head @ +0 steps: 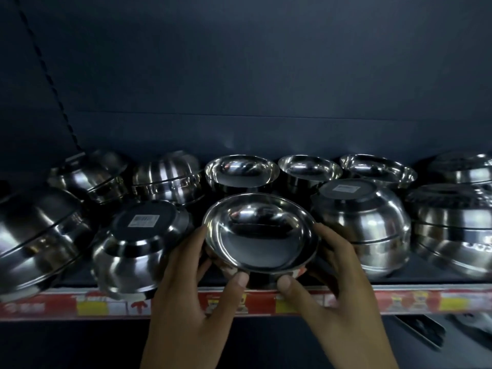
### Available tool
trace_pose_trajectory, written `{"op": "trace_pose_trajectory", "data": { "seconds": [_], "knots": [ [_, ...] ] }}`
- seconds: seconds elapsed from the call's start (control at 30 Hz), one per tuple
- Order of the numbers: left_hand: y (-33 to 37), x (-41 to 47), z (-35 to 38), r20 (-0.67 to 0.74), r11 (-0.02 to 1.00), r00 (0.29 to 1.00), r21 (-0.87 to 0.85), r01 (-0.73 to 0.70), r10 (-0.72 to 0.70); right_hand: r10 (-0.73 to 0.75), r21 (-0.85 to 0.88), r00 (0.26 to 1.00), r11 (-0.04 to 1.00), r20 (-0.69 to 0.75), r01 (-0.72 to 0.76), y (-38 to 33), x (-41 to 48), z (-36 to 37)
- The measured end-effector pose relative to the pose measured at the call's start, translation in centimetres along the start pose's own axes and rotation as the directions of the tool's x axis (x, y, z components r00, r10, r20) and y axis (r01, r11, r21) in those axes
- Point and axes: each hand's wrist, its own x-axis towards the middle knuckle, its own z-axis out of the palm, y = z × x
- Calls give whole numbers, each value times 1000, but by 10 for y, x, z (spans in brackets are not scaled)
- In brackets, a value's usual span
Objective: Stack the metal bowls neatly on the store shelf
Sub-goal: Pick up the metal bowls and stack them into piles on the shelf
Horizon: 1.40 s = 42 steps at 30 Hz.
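A shiny metal bowl [259, 233] sits upright at the front middle of the shelf, with a second bowl nested in it slightly off-centre. My left hand [191, 296] grips its left rim and my right hand [335, 283] grips its right rim, both thumbs on the near edge. To its left an upside-down bowl [138, 249] with a barcode label leans at the shelf front. To its right an upside-down stack [362, 222] also carries a label. Three upright bowls [241, 170] [310, 167] [378, 170] stand in the back row.
More upside-down bowl stacks lie tilted at the far left [37, 235] and back left [90, 174] [167, 177], and others stand at the right [452, 230]. The shelf's front edge [426, 300] bears a red and yellow price strip. A dark back panel rises behind.
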Motion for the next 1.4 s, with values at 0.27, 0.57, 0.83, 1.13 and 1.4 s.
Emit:
{"op": "trace_pose_trajectory", "data": {
  "seconds": [0.27,0.57,0.83,1.13,1.4],
  "knots": [
    [38,52,-22,10,989,989,3,-147,147,-102,147,988,982,-119,119,-27,38,14],
    [45,152,-44,188,975,982,219,-28,-15,-120,24,977,992,-174,126,-25,115,48],
    [34,184,-37,330,909,928,416,22,-174,-56,-57,985,997,-164,47,0,142,64],
    [15,202,-24,470,871,865,484,-89,-173,19,-251,994,967,-108,-45,11,148,64],
    [-1,204,-16,499,781,850,594,-192,-171,48,-310,994,948,-97,-77,26,145,70]
  ]
}}
